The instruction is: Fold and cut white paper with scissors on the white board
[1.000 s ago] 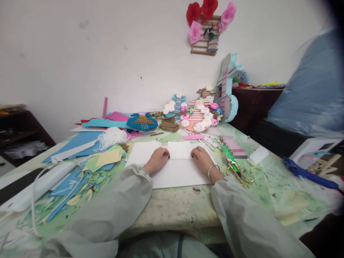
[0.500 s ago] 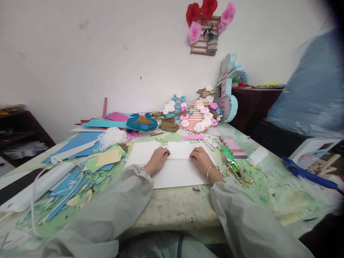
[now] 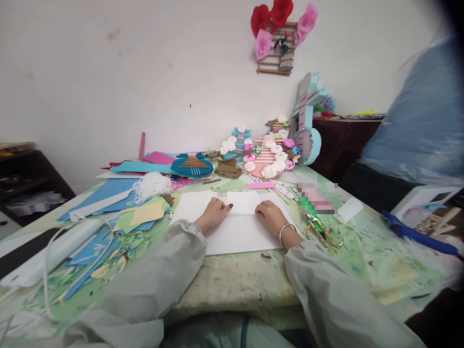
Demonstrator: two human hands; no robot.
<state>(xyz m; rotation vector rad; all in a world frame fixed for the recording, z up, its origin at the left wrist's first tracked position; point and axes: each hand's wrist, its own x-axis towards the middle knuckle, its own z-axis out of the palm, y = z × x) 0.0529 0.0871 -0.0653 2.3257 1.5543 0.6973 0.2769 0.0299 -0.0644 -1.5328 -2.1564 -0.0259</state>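
A small white paper piece (image 3: 243, 202) lies over larger white sheets (image 3: 235, 237) in front of me. At its left side, my left hand (image 3: 214, 212) is closed with fingers curled, its dark-nailed thumb at the piece's edge. My right hand (image 3: 270, 216), with a bangle at the wrist, has its fingers bent down on the right edge of the same piece. The fingertips are partly hidden. Gold-handled scissors (image 3: 322, 229) lie to the right of my right hand.
Paper scraps (image 3: 134, 241), a bundle of white string (image 3: 154, 187) and a white power strip (image 3: 54, 253) cover the left side. Finished flower crafts (image 3: 268, 157) stand at the back. A blue-handled tool (image 3: 416, 234) and a white roll (image 3: 350, 209) are on the right.
My left thumb has come further out toward the small white piece. My right hand has stayed almost where it was, and the sheets look unmoved.
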